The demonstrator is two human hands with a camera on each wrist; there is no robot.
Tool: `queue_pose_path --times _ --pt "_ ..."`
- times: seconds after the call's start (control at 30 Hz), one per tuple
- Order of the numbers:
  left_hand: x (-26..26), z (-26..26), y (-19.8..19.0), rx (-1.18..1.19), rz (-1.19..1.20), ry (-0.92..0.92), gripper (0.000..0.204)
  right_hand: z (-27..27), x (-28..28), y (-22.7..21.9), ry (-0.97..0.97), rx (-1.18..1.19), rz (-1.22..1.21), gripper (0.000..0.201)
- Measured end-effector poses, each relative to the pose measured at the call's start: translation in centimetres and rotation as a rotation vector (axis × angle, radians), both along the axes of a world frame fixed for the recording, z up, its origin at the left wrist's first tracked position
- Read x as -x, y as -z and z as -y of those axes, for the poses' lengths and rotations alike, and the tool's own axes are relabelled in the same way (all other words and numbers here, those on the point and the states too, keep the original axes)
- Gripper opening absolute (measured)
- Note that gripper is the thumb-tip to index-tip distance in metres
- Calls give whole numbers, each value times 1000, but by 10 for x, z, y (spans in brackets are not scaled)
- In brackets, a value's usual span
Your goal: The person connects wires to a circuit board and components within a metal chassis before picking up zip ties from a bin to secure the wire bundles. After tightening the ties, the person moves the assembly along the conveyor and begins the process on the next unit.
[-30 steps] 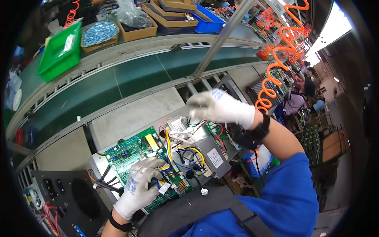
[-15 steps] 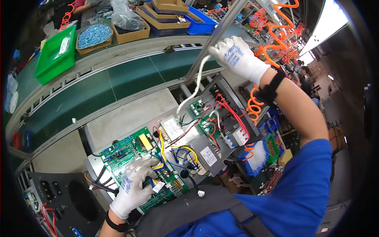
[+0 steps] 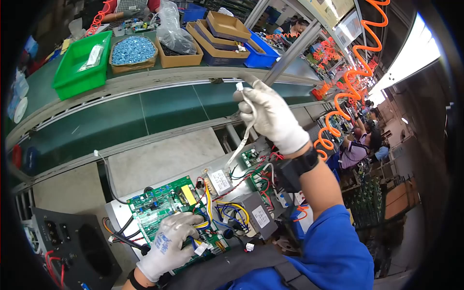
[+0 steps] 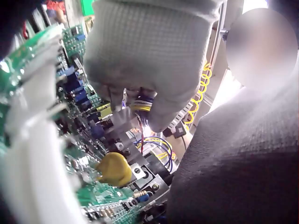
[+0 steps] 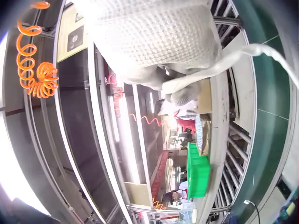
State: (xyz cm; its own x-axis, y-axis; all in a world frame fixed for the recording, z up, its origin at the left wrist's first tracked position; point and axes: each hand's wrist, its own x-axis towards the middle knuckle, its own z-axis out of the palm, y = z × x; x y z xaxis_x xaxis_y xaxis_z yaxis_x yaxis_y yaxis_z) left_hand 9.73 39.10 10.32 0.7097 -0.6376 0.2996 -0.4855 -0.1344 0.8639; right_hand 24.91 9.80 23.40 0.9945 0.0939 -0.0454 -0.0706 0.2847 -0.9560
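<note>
Below the green conveyor belt (image 3: 159, 111), an open metal chassis (image 3: 251, 169) lies on the worktop (image 3: 159, 154), and everything is placed from it. At its near-left end sits the green circuit board (image 3: 162, 203). Over its far end the right hand (image 3: 268, 113) is raised on a bent arm, fingers curled around a white ribbon cable (image 3: 240, 145) that runs down into the chassis. At the board's near edge the left hand (image 3: 169, 244) lies knuckles up, fingertips pinching a small connector (image 4: 142, 99) with coloured wires.
</note>
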Motion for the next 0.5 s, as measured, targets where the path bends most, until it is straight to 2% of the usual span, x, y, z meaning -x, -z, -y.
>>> queue_pose_path --times 0.1,0.17,0.23,0.3,0.33,0.37,0.4,0.43,0.47,0.5 --pt "-1 0 -1 -29 -3 9 25 5 23 -29 -76 216 -115 28" --pt "1 1 3 -7 -34 -27 26 13 33 -32 -229 302 -137 26" --pt "1 1 6 -6 -26 -17 31 8 41 -39 -249 503 -138 27" --pt "2 1 5 -26 -3 -31 30 10 32 -29 -159 1126 -95 24" --pt "2 1 5 -45 13 -34 30 30 21 0 -125 1308 -29 21" --pt "3 0 5 -42 9 -21 30 37 18 13 -216 1505 -181 19" --pt "3 0 5 -43 4 -24 30 46 15 30 -389 1877 -114 18" --pt "3 0 5 -44 -1 -32 30 69 12 61 -458 2058 88 19" --pt "3 0 4 -26 -26 -45 25 65 10 66 -463 2105 -33 20" --pt "2 0 5 -21 -28 -55 25 65 8 70 -451 2117 -44 16"
